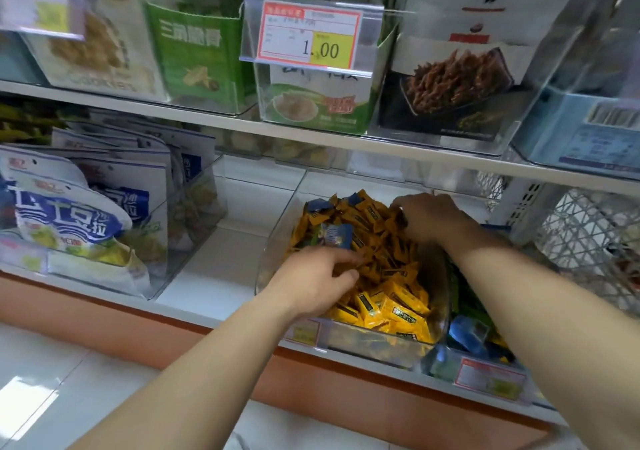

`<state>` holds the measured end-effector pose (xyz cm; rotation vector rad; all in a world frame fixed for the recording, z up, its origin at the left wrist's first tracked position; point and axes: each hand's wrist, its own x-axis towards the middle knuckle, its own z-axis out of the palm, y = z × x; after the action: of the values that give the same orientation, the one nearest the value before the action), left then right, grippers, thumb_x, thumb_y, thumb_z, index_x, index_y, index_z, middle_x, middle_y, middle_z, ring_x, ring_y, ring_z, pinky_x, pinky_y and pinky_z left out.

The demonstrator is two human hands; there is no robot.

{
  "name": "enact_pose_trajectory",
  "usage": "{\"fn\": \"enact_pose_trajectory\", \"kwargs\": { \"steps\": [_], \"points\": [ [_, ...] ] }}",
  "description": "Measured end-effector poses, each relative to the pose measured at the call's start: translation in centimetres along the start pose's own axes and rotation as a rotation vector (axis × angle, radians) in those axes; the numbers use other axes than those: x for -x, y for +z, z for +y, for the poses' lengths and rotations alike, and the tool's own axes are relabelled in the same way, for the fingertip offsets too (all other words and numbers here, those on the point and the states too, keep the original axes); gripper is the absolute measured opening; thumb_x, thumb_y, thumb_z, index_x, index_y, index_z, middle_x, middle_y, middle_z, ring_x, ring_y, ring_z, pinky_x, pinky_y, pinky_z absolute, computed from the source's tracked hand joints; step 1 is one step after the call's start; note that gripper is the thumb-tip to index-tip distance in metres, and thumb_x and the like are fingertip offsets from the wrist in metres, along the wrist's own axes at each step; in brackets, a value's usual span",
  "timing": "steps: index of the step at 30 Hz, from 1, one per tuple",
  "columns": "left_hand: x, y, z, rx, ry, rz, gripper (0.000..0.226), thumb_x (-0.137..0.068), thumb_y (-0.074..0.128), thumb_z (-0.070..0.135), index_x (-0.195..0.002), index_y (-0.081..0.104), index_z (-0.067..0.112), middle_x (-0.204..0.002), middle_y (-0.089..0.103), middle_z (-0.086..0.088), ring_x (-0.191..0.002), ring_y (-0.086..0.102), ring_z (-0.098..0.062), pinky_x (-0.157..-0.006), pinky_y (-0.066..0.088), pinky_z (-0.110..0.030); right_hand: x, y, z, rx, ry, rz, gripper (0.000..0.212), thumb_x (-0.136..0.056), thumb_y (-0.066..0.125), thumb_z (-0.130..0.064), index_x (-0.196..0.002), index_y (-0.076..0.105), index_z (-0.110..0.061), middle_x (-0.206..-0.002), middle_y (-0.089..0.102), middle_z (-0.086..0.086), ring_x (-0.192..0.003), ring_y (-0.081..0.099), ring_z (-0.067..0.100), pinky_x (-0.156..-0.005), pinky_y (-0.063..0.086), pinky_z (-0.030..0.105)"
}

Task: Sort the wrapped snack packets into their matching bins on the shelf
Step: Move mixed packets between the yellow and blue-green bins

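Head view: both hands are in the clear bin (pixel 381 344) of yellow packets (pixel 391 306). The left hand (pixel 311 285) curls its fingers round some. The right hand (pixel 431 217) curls its fingers down; its hold is hidden.

The red-bordered price tag (pixel 311 34) on the far upper clear bin (pixel 264 100) reads "1.00", and the blue-and-white bag (pixel 65 214) at left shows "拉"; other print is blurred.

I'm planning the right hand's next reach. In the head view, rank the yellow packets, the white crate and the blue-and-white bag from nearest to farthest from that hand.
1. yellow packets: in the clear bin, touching the fingers of the right hand.
2. white crate: just to the hand's right.
3. blue-and-white bag: far left, on the same shelf.
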<state>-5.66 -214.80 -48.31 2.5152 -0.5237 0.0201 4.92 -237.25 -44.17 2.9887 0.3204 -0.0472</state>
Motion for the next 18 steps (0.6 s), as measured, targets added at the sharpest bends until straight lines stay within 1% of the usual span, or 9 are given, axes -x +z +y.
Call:
{"fn": "enact_pose_trajectory", "kwargs": {
  "steps": [3, 5, 6, 8, 9, 12, 15, 16, 18],
  "points": [
    [-0.2, 0.1, -0.1, 0.117, -0.036, 0.125, 0.025, -0.095, 0.054, 0.040, -0.118, 0.062, 0.034, -0.120, 0.064, 0.010, -0.109, 0.059, -0.013, -0.088, 0.051, -0.031, 0.8, 0.0, 0.1, -0.066, 0.052, 0.096, 0.037, -0.087, 0.060, -0.022, -0.122, 0.058, -0.032, -0.118, 0.066, -0.002, -0.111, 0.059, 0.024, -0.093, 0.036, 0.039],
    [-0.8, 0.6, -0.1, 0.174, -0.086, 0.214, 0.027, -0.094, 0.058, 0.035, -0.119, 0.056, 0.026, -0.118, 0.059, 0.004, -0.103, 0.060, -0.017, -0.085, 0.051, -0.033, 1.9, 0.0, 0.3, -0.264, 0.042, 0.204, 0.042, -0.088, 0.059, -0.012, -0.127, 0.059, -0.028, -0.124, 0.066, -0.001, -0.115, 0.059, 0.024, -0.102, 0.040, 0.039],
    [-1.2, 0.8, -0.2, 0.195, -0.114, 0.233, 0.034, -0.094, 0.059, 0.034, -0.126, 0.052, 0.024, -0.121, 0.056, 0.002, -0.104, 0.059, -0.018, -0.085, 0.051, -0.034, 2.8, -0.1, 0.4, -0.431, 0.014, 0.264, 0.042, -0.088, 0.058, -0.005, -0.125, 0.061, -0.024, -0.123, 0.066, 0.000, -0.115, 0.060, 0.021, -0.101, 0.043, 0.032],
    [-2.1, 1.1, -0.2, 0.231, -0.186, 0.220, 0.052, -0.096, 0.058, 0.034, -0.143, 0.040, 0.022, -0.129, 0.051, -0.003, -0.107, 0.057, -0.020, -0.088, 0.049, -0.034, 4.7, -0.1, 0.4, -0.716, -0.020, 0.351, 0.044, -0.087, 0.056, 0.004, -0.119, 0.065, -0.024, -0.116, 0.068, -0.006, -0.110, 0.060, 0.010, -0.088, 0.040, 0.006],
    [-2.5, 1.2, -0.2, 0.234, -0.223, 0.199, 0.057, -0.096, 0.057, 0.035, -0.147, 0.036, 0.020, -0.132, 0.050, -0.005, -0.106, 0.055, -0.020, -0.089, 0.046, -0.033, 5.6, -0.1, 0.4, -0.790, -0.012, 0.370, 0.044, -0.087, 0.058, 0.004, -0.116, 0.065, -0.028, -0.112, 0.068, -0.010, -0.106, 0.060, 0.005, -0.083, 0.038, 0.003],
    [-3.4, 1.4, -0.2, 0.164, -0.293, 0.140, 0.051, -0.098, 0.056, 0.034, -0.145, 0.043, 0.021, -0.141, 0.040, -0.008, -0.113, 0.052, -0.026, -0.096, 0.042, -0.032, 7.7, 0.5, 0.1, -0.945, 0.022, 0.369, 0.041, -0.088, 0.066, -0.002, -0.105, 0.064, -0.039, -0.103, 0.067, -0.023, -0.100, 0.061, -0.005, -0.088, 0.044, 0.016],
    [-3.4, 1.7, 0.2, 0.089, -0.266, 0.186, 0.039, -0.093, 0.062, 0.033, -0.131, 0.055, 0.031, -0.137, 0.035, -0.004, -0.126, 0.040, -0.030, -0.106, 0.040, -0.038, 8.9, 1.2, -0.2, -1.049, 0.016, 0.379, 0.043, -0.086, 0.071, -0.001, -0.102, 0.062, -0.041, -0.103, 0.068, -0.019, -0.104, 0.064, 0.000, -0.092, 0.050, 0.026],
    [-3.2, 1.7, 0.3, 0.088, -0.242, 0.195, 0.036, -0.091, 0.066, 0.032, -0.126, 0.058, 0.032, -0.136, 0.036, -0.003, -0.126, 0.038, -0.028, -0.103, 0.040, -0.035, 9.1, 1.3, -0.3, -1.062, 0.010, 0.388, 0.043, -0.086, 0.071, -0.001, -0.102, 0.062, -0.040, -0.105, 0.069, -0.017, -0.105, 0.064, 0.002, -0.092, 0.051, 0.027],
    [-3.0, 1.4, 0.6, 0.132, -0.208, 0.203, 0.033, -0.085, 0.074, 0.029, -0.114, 0.060, 0.032, -0.131, 0.043, 0.001, -0.118, 0.046, -0.022, -0.089, 0.040, -0.028, 9.5, 1.2, -0.4, -1.078, 0.003, 0.406, 0.044, -0.085, 0.072, -0.002, -0.100, 0.063, -0.042, -0.106, 0.069, -0.017, -0.102, 0.064, -0.001, -0.088, 0.051, 0.023]
  ]
}}
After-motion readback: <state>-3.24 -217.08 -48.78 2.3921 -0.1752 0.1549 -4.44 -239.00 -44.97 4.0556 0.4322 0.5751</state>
